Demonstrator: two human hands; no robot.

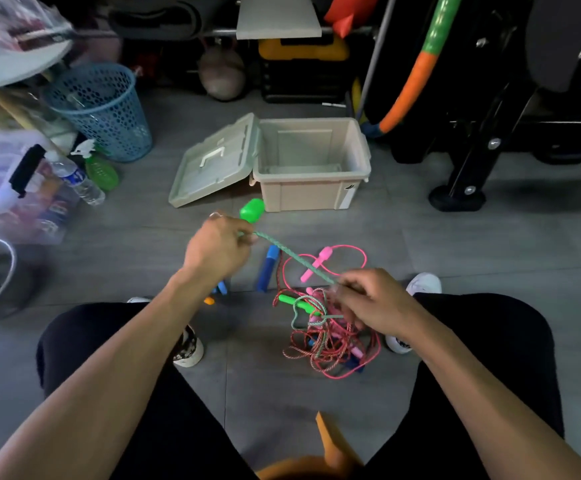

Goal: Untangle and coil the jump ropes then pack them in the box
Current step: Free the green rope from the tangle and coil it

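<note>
At frame centre, left hand (218, 249) gripping green rope (292, 256) near its handle (251, 209) — right hand (368, 299) pinching the same rope above tangled pile (327, 337) — open box (311, 164) behind

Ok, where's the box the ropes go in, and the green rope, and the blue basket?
box (311, 194): head view, on its bare front wall.
green rope (292, 254): head view, on the taut stretch between the two hands.
blue basket (102, 109): head view, on its holed side wall.

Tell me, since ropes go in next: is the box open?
Open: the box shows its bare inside, and its lid hangs off the left side.
</note>
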